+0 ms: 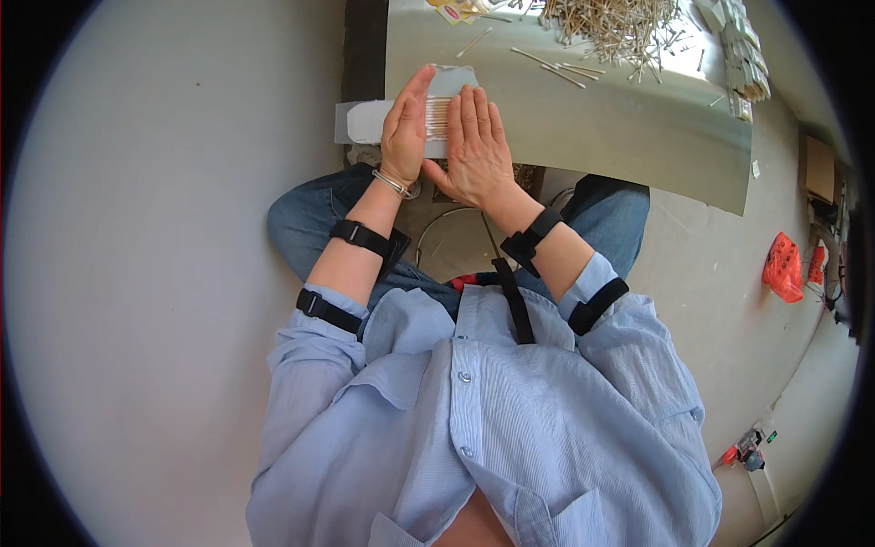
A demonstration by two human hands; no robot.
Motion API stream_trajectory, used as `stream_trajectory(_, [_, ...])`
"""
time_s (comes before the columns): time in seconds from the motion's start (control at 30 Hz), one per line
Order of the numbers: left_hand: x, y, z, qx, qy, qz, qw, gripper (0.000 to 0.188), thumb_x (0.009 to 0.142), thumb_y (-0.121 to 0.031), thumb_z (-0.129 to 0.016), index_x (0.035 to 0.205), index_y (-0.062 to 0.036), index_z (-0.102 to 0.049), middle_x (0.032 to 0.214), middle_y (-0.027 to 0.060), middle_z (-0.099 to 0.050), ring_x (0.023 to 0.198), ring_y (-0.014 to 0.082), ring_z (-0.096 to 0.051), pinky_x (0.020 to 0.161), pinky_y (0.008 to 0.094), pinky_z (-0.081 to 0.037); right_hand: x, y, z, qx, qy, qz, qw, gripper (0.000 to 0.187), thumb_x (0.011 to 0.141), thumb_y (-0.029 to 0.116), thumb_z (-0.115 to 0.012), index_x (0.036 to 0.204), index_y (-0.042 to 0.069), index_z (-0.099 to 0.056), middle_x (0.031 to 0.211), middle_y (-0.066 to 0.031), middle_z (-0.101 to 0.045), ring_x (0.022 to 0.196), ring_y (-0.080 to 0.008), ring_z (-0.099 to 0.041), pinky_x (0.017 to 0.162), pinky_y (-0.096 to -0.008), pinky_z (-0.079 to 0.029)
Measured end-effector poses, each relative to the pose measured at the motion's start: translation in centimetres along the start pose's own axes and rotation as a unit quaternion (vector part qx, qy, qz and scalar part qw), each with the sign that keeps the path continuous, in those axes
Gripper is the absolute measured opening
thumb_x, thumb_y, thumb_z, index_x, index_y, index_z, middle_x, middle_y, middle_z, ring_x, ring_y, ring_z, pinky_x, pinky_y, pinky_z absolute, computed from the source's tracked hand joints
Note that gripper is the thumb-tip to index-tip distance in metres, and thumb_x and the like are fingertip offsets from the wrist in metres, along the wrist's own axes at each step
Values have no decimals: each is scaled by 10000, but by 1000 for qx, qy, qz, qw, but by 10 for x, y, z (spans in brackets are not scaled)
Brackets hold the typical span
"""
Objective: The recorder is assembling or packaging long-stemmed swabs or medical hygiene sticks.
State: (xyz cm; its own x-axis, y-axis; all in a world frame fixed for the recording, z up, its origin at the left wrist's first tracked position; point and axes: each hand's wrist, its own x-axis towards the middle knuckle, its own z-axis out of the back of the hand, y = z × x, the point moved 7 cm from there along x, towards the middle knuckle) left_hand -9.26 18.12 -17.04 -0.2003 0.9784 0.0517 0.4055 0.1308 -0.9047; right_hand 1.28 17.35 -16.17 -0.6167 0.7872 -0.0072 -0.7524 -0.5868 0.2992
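Note:
Between my two hands lies a neat row of cotton swabs (437,117), side by side on a pale backing at the near left of the metal table. My left hand (404,132) stands on edge along the row's left side, fingers stretched out. Flat over the right end of the row rests my right hand (476,155), its fingers straight and its thumb pointing toward the left wrist. A white card piece (366,122) on a clear sheet sticks out to the left of my left hand. Above the swabs, a pale translucent sheet (452,80) shows past my fingertips.
A large heap of loose cotton swabs (612,25) covers the table's far side, with several strays (558,69) nearer. Filled packets (746,55) are stacked at the right edge of the metal table (620,137). A red plastic bag (782,269) lies on the floor at right.

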Motion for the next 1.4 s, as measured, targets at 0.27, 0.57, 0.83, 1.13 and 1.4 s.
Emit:
stream_trajectory(0.27, [1, 4, 2, 11, 5, 1, 1000, 489, 1040, -273, -323, 1409, 48, -351, 1472, 159, -364, 1400, 243, -285, 1156, 339, -198, 1, 2, 0, 26, -16, -7, 1000, 950, 817, 533, -494, 1436, -122, -190, 1523, -298, -133, 1444, -405, -60, 1174, -469, -36])
stream_trajectory(0.57, [-4, 2, -3, 111, 27, -12, 993, 476, 1037, -243, -311, 1398, 66, -342, 1467, 179, -353, 1409, 243, -255, 1175, 359, -153, -2, 4, -3, 14, -14, 8, 1000, 899, 815, 456, -479, 1418, -147, -195, 1504, -340, -128, 1430, -452, -61, 1169, -492, -42])
stream_trajectory(0.83, [-2, 3, 2, 89, 17, -10, 996, 456, 1039, -245, -311, 1369, 62, -382, 1437, 176, -397, 1388, 245, -296, 1172, 353, -172, -3, 5, -2, 12, 8, 24, 1000, 914, 823, 497, -491, 1438, -113, -196, 1511, -322, -133, 1431, -448, -56, 1168, -491, -38])
stream_trajectory(1.13, [-2, 6, 2, 100, -11, -9, 995, 444, 1042, -257, -317, 1340, 57, -414, 1401, 167, -437, 1360, 237, -339, 1165, 348, -199, 1, 4, -4, 2, -7, -1, 1000, 910, 830, 508, -485, 1446, -95, -194, 1525, -286, -133, 1436, -430, -59, 1169, -485, -44])
stream_trajectory(1.4, [-6, 3, -2, 146, -19, 5, 989, 419, 1039, -254, -318, 1301, 40, -462, 1355, 143, -491, 1310, 213, -405, 1139, 336, -251, -4, 4, -7, -21, 18, 2, 1000, 926, 842, 560, -459, 1452, -84, -190, 1535, -266, -124, 1438, -431, -38, 1169, -485, -35])
